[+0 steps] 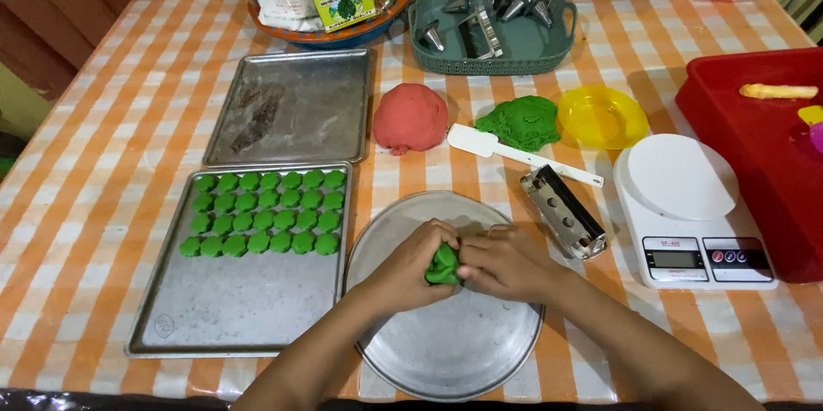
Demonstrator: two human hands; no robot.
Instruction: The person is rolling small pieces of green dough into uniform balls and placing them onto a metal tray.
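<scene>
My left hand (405, 267) and my right hand (507, 264) meet over a round metal plate (454, 351), both pinching one small lump of green dough (443, 266) between their fingertips. Left of the plate a metal baking tray (240, 308) carries several rows of small green dough pieces (264, 212) in its upper half. A bigger green dough mound (519, 122) and a red dough ball (410, 117) lie further back on the checked tablecloth.
An empty greased tray (291, 107) sits behind the filled one. A white spatula (514, 152), a metal dough press (563, 212), a white digital scale (690, 214), a yellow dish (603, 117), a red tub (754, 137) and a green basket of metal nozzles (490, 30) stand around.
</scene>
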